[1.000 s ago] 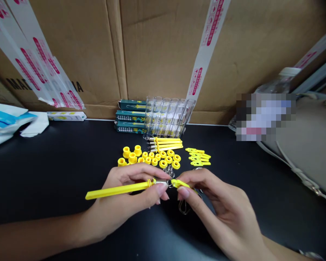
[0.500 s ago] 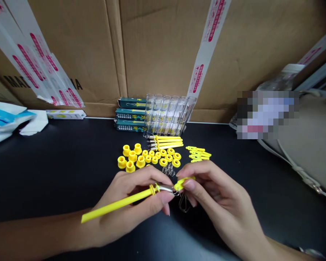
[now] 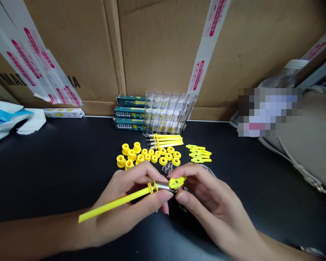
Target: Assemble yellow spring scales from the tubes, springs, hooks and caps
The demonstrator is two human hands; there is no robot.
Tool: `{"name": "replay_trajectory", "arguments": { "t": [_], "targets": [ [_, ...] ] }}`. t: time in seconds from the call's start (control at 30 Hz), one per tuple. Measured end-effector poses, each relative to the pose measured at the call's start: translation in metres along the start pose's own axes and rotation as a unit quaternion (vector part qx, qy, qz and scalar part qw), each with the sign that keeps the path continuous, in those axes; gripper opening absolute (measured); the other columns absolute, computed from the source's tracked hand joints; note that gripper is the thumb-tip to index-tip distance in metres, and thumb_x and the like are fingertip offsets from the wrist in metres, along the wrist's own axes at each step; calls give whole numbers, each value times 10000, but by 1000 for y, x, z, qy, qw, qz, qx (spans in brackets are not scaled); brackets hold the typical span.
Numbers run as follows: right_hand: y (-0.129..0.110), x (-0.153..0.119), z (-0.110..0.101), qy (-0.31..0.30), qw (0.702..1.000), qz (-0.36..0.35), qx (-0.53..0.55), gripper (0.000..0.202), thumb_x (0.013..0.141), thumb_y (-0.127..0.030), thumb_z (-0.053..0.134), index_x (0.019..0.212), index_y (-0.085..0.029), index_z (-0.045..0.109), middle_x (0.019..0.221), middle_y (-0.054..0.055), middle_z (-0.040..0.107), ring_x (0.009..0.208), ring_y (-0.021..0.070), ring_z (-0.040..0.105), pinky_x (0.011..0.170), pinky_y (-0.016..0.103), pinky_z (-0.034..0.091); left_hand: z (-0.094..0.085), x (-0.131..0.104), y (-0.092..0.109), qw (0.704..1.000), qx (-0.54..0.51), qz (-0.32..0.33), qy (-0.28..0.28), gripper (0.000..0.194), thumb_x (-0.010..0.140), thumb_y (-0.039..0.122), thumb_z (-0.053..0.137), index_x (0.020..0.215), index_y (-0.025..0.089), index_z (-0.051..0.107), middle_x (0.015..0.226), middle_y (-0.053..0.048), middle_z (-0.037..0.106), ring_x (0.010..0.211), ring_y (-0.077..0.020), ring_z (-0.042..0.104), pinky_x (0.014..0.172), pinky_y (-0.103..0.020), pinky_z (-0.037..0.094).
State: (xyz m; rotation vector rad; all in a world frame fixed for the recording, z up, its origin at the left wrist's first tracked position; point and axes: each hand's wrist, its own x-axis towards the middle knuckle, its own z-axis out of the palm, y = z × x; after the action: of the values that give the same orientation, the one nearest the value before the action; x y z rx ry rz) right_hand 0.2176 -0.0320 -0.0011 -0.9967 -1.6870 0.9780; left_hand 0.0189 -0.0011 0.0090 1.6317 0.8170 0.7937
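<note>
My left hand (image 3: 136,195) is closed round the metal spring end (image 3: 163,185) of a long yellow rod (image 3: 116,204). The rod slants down over the wrist, with a yellow collar (image 3: 151,188) near the spring. At the spring's tip sits a small yellow tab (image 3: 177,183) with a hole, apparently caught on the wire end. My right hand (image 3: 217,203) is curled about this tab, its index finger against the far side and its thumb just below. Bent wire (image 3: 183,206) shows under the right fingers, partly hidden.
Beyond my hands lie yellow flanged caps (image 3: 132,155), rings (image 3: 168,156), small metal rings (image 3: 167,168), more tabs (image 3: 201,160) and several spring-ended rods (image 3: 168,140). Clear tubes (image 3: 167,112) lean before green boxes (image 3: 128,112). A bottle (image 3: 285,78) and bag (image 3: 312,145) stand right, cardboard behind.
The yellow tab has turned and shifted left onto the spring's tip. My right thumb has slid down off the tab's face. The left hand keeps its hold on the rod.
</note>
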Motion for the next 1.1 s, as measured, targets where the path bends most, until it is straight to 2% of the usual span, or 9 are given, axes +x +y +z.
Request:
{"name": "replay_trajectory", "arguments": {
  "t": [0.07, 0.23, 0.37, 0.5, 0.7, 0.9, 1.0, 1.1],
  "targets": [
    [1, 0, -1, -6, 1000, -2, -13, 88, 967, -221, 595, 1041, -230, 643, 894, 11, 698, 751, 132, 687, 676, 217, 548, 1, 0, 1, 1000, -10, 3, -4, 71, 902, 236, 638, 861, 206, 588, 677, 27, 726, 589, -105, 644, 573, -191, 476],
    [0, 1, -3, 1, 999, -6, -35, 117, 976, -185, 574, 1001, -229, 680, 761, -24, 690, 642, 97, 663, 581, 165, 511, 2, 0, 1, 1000, -1, 24, 16, 95, 902, 209, 637, 828, 210, 578, 651, 55, 688, 575, -76, 611, 570, -164, 445],
    [-1, 1, -3, 8, 999, -13, -46, 118, 980, -187, 561, 964, -219, 673, 740, -23, 673, 622, 96, 647, 566, 168, 497, 1, -3, -5, 999, 25, 40, -4, 68, 921, 245, 632, 867, 215, 604, 669, 51, 649, 574, -81, 596, 551, -171, 436],
    [-1, 0, -4, 2, 997, -27, -77, 148, 998, -190, 517, 938, -217, 649, 670, -37, 615, 576, 96, 604, 554, 180, 472, 0, -4, -8, 997, 58, 45, 4, 101, 934, 294, 617, 875, 211, 621, 669, 41, 583, 548, -93, 555, 508, -200, 400],
    [-4, -1, -8, -15, 994, -28, -101, 168, 1016, -204, 465, 916, -216, 600, 634, -50, 532, 530, 98, 520, 510, 196, 412, -1, -3, -4, 994, 79, 68, -3, 89, 915, 264, 623, 853, 201, 615, 669, 42, 557, 546, -87, 531, 524, -202, 400],
    [-6, -2, -6, -37, 997, 33, -51, 231, 1040, -290, 433, 854, -220, 552, 613, -63, 436, 511, 98, 398, 476, 211, 326, -3, -3, -3, 993, 89, 83, 0, 54, 897, 234, 637, 850, 210, 629, 671, 55, 571, 532, -71, 501, 523, -190, 386],
    [-7, -1, -5, -34, 996, 82, -7, 297, 1044, -387, 419, 819, -224, 523, 622, -57, 415, 529, 109, 396, 486, 221, 328, -3, -2, -4, 993, 98, 69, 19, 60, 895, 255, 643, 853, 213, 636, 682, 47, 593, 542, -80, 509, 520, -191, 389],
    [-8, 1, -5, -41, 994, 101, 10, 362, 1028, -486, 420, 804, -222, 522, 613, -54, 397, 530, 115, 374, 482, 235, 301, -2, -2, -4, 995, 84, 46, 35, 81, 889, 280, 650, 850, 211, 634, 713, 32, 625, 565, -93, 523, 524, -194, 403]
  ]
}}
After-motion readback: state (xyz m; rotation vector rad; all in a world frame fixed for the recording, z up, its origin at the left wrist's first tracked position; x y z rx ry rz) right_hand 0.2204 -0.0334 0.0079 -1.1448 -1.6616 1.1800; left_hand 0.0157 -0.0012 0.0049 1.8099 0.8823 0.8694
